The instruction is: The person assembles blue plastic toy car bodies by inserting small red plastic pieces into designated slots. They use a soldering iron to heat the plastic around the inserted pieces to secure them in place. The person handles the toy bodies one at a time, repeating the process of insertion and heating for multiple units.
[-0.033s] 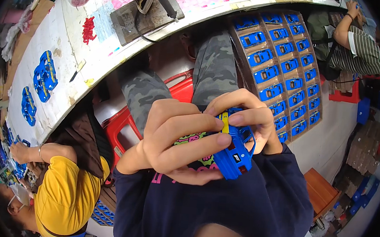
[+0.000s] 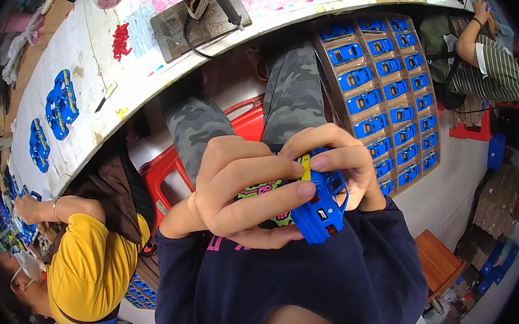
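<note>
Both hands are closed on a blue toy car (image 2: pixel 318 218), held up in front of my dark sweatshirt. Its end with dark red lights faces the lower right, and the rest is partly covered by fingers. My left hand (image 2: pixel 241 191) grips it from the left, with fingers along its side and top. My right hand (image 2: pixel 343 160) holds the far right part, thumb and forefinger pressed near a yellow strip (image 2: pixel 306 169) on the car. Fingertips of both hands meet at that strip. Whether the strip is a separate piece, I cannot tell.
A divided tray (image 2: pixel 365 79) of blue cars stands right of my legs. The white table (image 2: pixel 90 48) bears blue car bodies (image 2: pixel 62 104), small red parts (image 2: pixel 120 42), a knife (image 2: pixel 106 96) and a metal stand (image 2: pixel 198 21). A person in yellow (image 2: pixel 93 265) sits at left.
</note>
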Available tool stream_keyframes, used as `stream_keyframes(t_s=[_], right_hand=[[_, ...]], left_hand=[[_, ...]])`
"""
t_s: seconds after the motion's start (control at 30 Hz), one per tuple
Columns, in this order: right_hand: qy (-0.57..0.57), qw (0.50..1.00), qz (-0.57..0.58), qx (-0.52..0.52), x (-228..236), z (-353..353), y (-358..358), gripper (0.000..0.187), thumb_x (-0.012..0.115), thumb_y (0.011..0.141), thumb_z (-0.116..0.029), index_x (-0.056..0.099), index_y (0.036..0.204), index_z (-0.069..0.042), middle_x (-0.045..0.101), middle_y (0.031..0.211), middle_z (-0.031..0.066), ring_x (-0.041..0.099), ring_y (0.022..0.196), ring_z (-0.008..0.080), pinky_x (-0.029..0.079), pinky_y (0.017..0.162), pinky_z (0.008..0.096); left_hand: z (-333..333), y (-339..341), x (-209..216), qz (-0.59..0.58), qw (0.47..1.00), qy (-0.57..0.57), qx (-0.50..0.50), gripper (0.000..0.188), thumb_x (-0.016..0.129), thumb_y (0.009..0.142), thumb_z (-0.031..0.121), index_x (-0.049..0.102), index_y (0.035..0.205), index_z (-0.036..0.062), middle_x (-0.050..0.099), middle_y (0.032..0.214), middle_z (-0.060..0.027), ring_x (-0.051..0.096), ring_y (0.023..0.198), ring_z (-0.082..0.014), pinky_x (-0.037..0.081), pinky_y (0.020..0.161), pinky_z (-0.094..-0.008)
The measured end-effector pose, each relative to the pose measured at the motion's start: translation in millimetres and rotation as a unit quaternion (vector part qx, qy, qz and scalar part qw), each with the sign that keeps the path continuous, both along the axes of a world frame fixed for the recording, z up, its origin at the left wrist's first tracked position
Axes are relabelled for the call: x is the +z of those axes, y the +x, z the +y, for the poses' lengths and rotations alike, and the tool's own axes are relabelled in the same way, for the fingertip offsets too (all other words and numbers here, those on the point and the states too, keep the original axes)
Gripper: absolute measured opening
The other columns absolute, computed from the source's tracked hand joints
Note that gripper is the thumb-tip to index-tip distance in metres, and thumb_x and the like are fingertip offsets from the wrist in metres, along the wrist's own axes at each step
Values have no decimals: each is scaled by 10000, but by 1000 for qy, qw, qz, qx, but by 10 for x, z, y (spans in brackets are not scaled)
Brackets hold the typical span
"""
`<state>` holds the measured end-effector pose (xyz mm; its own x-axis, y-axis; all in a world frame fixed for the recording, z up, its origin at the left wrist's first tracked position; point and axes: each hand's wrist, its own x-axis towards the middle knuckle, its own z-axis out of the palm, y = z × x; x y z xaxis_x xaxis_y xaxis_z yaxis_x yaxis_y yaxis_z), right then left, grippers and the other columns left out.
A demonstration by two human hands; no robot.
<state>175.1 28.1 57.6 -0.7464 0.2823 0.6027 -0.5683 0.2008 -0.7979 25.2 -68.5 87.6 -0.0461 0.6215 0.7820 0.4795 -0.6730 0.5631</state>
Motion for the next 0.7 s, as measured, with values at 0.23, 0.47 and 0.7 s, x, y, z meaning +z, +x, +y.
stream_keyframes(t_s=[0.23, 0.47, 0.7], right_hand=[[-273, 943, -167, 95, -204, -47, 132, 825, 733, 616, -388, 306, 1187, 28, 448, 1106, 155, 498, 985, 244, 393, 844, 339], [-558, 783, -199, 191, -616, -24, 35, 747, 555, 746, -469, 233, 1235, -6, 440, 1104, 203, 539, 896, 319, 457, 749, 394], [-645, 748, -88, 130, -724, 112, -66, 735, 455, 786, -475, 154, 1312, -58, 304, 1272, 230, 429, 1070, 413, 416, 822, 492]], left_hand=[[56, -2, -374, -10, 998, -52, 35, 425, 648, 528, 68, 564, 944, 47, 569, 926, -109, 531, 747, -240, 409, 653, -323], [60, -26, -826, -180, 952, -241, 63, 315, 615, 682, 4, 518, 981, 1, 576, 860, -104, 550, 777, -197, 406, 721, -284], [181, -83, -1251, -390, 854, -315, 137, 164, 580, 780, 21, 448, 877, 5, 570, 780, -41, 517, 704, -47, 376, 598, -176]])
